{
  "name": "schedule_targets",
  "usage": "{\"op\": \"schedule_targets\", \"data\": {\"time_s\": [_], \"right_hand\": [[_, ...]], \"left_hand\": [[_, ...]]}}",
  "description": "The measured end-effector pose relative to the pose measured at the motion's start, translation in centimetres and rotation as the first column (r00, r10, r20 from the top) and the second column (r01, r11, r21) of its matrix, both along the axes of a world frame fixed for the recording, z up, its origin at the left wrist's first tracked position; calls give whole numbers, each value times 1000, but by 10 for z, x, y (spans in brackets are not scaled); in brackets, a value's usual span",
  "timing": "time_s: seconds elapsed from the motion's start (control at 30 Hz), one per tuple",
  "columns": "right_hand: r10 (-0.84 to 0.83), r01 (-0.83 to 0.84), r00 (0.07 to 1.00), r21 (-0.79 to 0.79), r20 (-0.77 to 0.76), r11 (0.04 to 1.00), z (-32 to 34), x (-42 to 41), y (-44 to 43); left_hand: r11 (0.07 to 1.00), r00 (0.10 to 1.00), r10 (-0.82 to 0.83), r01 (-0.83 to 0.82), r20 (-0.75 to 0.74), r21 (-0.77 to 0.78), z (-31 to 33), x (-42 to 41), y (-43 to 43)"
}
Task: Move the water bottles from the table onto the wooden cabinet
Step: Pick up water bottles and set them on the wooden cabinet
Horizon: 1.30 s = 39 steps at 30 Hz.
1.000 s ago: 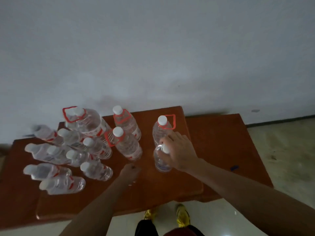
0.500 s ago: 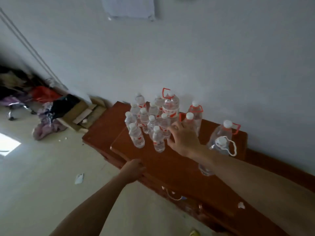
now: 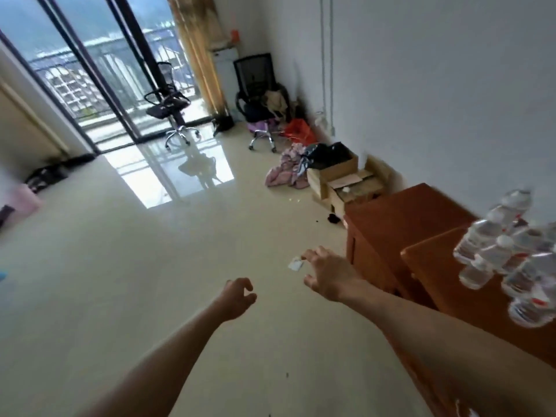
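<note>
Several clear water bottles (image 3: 508, 254) with white caps and red labels stand blurred on the wooden cabinet (image 3: 433, 266) at the right edge. My right hand (image 3: 326, 273) hangs over the floor just left of the cabinet, fingers spread and loosely curled, holding nothing. Lower and further left, my left hand (image 3: 237, 297) is also empty with its fingers loosely curled. Both hands are apart from the bottles.
A lower wooden unit (image 3: 400, 212) adjoins the cabinet by the wall. Cardboard boxes (image 3: 340, 179) and clothes (image 3: 288, 173) lie beyond it. Two office chairs (image 3: 170, 106) stand near the glass balcony doors. A scrap of paper (image 3: 296, 263) lies on the tiled floor.
The view has swung left, from the cabinet top to the room. My right hand has come off the bottles and both hands now hang over the floor, empty.
</note>
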State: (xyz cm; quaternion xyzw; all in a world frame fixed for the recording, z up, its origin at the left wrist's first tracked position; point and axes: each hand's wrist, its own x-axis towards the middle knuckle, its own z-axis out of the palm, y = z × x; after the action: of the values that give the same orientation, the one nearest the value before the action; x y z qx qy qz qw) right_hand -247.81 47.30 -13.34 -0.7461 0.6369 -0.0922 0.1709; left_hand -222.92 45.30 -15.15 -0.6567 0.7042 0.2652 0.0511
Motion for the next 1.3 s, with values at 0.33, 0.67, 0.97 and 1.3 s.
{"op": "schedule_targets", "data": {"time_s": [0.33,0.67,0.97,1.3], "right_hand": [[337,-337,941,-2,-27,942,2,233,-114],[629,-629,777,37,-9,777,1,459,-279],[889,-890,456,-42,-40,455,27,704,-362],[948,-946,318,-80,-30,315,16,971,-409]], "left_hand": [[928,927,373,-373,-28,5,4,223,-31],[727,727,686,-687,-34,-6,16,415,-110],[415,415,909,-910,-48,-18,40,576,-121],[217,221,968,-975,-117,-47,29,811,-157]]}}
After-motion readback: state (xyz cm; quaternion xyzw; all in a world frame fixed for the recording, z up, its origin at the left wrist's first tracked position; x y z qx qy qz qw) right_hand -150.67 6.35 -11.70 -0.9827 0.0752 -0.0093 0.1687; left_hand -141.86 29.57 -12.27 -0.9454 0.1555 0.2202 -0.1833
